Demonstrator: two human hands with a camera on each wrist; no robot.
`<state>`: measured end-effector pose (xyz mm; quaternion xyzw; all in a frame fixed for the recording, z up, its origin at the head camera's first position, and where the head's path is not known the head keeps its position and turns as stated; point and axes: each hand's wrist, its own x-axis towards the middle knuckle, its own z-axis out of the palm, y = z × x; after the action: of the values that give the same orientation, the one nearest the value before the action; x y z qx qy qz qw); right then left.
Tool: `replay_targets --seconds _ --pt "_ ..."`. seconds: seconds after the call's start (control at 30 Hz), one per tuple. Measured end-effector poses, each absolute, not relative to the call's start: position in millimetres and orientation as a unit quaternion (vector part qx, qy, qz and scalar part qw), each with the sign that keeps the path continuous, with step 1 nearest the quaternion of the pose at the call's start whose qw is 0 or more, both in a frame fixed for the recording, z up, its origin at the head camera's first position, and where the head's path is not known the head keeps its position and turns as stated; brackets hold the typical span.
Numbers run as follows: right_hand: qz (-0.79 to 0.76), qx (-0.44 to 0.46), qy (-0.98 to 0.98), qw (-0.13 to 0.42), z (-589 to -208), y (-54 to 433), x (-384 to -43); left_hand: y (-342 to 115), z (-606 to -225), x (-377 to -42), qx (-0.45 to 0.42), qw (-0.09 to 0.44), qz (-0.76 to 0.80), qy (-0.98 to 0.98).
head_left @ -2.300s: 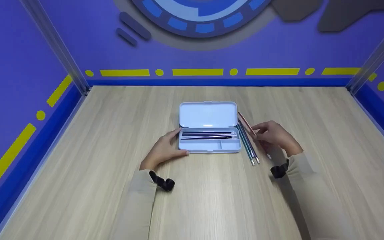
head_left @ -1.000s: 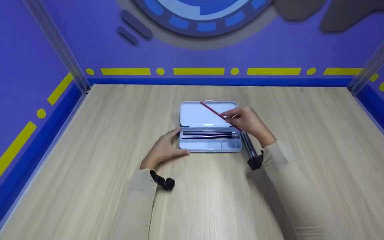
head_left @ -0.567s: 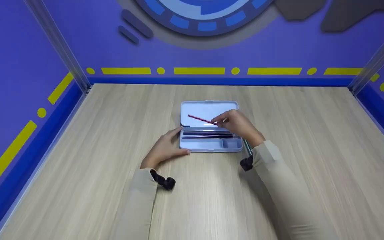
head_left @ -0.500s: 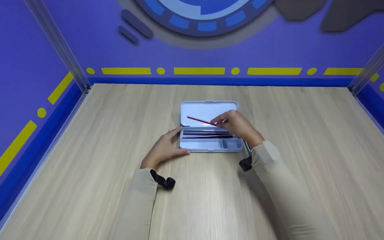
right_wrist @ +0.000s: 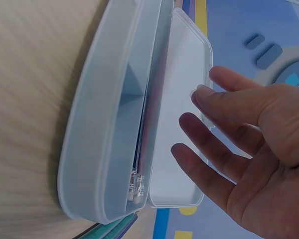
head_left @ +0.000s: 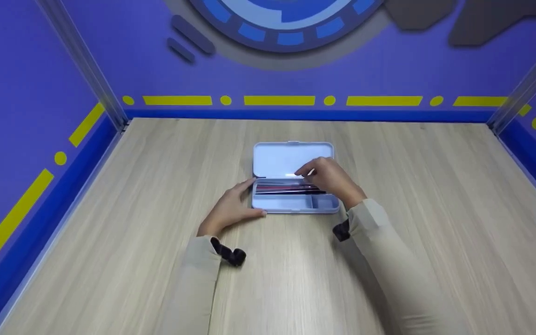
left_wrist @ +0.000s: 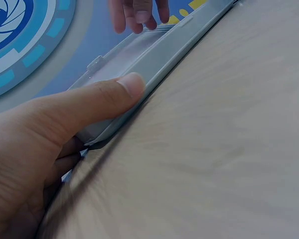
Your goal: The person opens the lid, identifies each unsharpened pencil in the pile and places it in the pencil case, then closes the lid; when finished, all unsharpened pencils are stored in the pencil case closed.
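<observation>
A pale blue plastic pencil case [head_left: 282, 203] stands open on the table, its lid [head_left: 275, 158] folded back. In its rear compartment lie several pencils [head_left: 279, 191], dark ones and a red pencil [head_left: 267, 187] among them. My left hand [head_left: 226, 211] grips the case's left end, thumb [left_wrist: 132, 85] on the front wall and fingers round the back. Over the right part of the case hovers my right hand [head_left: 335, 180], holding nothing. The right wrist view shows its fingers [right_wrist: 209, 137] loosely spread before the lid.
In the right wrist view, green and dark pencils [right_wrist: 107, 229] lie on the table beside the case's right end; the right forearm hides them from the head view. Blue panels [head_left: 179, 83] wall the wooden table [head_left: 165, 158] at the back and sides.
My right hand took the red pencil from the table right of the case, carried it left over the case, and let it go into the rear compartment. The left hand has stayed put.
</observation>
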<state>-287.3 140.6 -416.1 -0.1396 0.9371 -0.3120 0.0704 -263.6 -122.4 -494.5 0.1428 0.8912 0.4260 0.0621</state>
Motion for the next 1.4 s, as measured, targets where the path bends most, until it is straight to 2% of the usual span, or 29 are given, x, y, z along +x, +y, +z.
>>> replay_targets --seconds 0.33,0.57,1.0,1.4 --pt "-0.316 -0.137 0.936 0.077 -413 147 -287 -123 -495 -263 0.137 0.064 0.433 0.889" --pt "-0.323 -0.149 0.933 0.054 -407 158 -289 -124 -494 -263 0.138 0.063 0.436 0.887" --pt "-0.342 -0.133 0.929 0.052 -396 171 -299 -123 -494 -263 0.14 0.062 0.436 0.887" --pt "-0.278 -0.11 0.949 0.099 -395 158 -312 -122 -496 -263 0.142 0.064 0.437 0.886"
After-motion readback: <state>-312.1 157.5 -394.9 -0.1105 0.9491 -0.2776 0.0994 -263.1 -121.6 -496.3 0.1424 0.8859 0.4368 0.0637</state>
